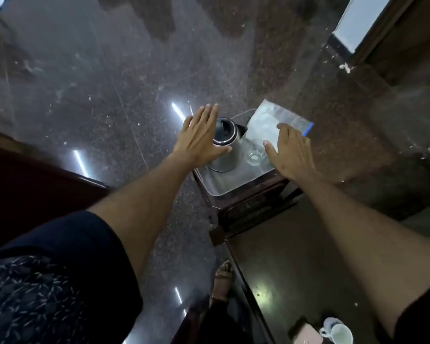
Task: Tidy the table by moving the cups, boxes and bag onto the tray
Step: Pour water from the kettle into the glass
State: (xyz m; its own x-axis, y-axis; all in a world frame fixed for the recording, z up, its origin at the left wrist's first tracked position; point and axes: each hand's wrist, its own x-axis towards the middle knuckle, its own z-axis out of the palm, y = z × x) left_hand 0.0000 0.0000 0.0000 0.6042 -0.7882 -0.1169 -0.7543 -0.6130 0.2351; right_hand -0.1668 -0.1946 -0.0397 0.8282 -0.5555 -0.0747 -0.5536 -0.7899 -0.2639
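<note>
Bag [278, 120] lying across tray's [219, 187] far right corner under flat, unclenched right hand [292, 151], left hand [200, 137] spread against kettle [225, 145]; best pressed level, clear of glass [253, 155].

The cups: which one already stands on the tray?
The clear glass cup, on the tray between the kettle and the plastic bag. The white cups are on the dark table, at the bottom of the view.

floor [109, 83]: dark speckled polished stone, streaks of reflected light | near right: dark table [291, 256] | far right: bright window [360, 18]
</note>
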